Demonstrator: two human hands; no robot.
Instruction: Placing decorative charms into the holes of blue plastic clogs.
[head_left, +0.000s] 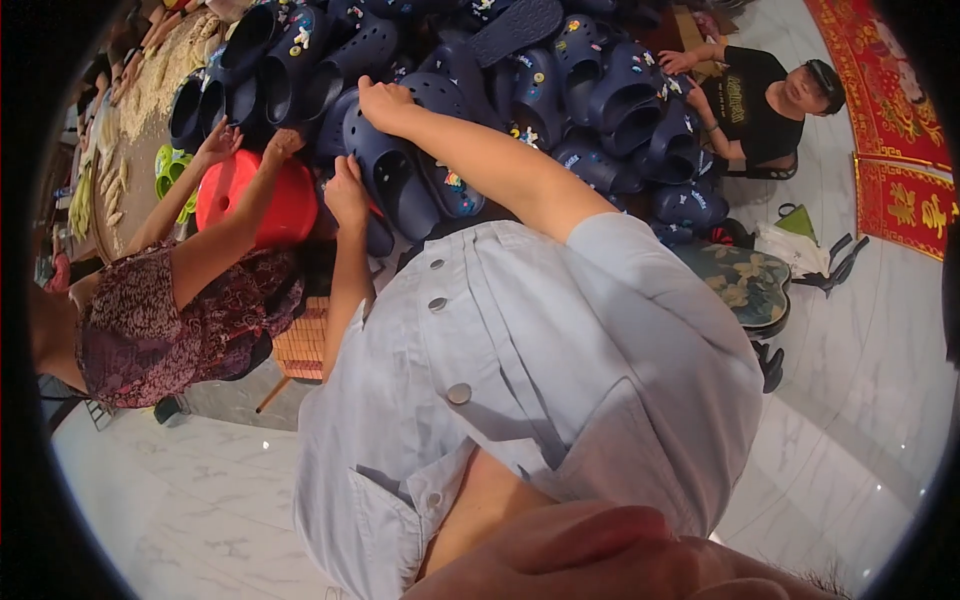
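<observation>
Our right hand (385, 103) lies flat, fingers together, on a navy clog (395, 180); our left hand (347, 195) pinches its edge. Tugging could topple the pile (560, 80).

Matt navy foam clogs (400, 185), glossy marble floor (200, 500)

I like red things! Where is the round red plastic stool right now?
In the head view, the round red plastic stool sits upper left, beside the pile of dark blue foam clogs, just left of the person's left hand, under a co-worker's hands.
</observation>
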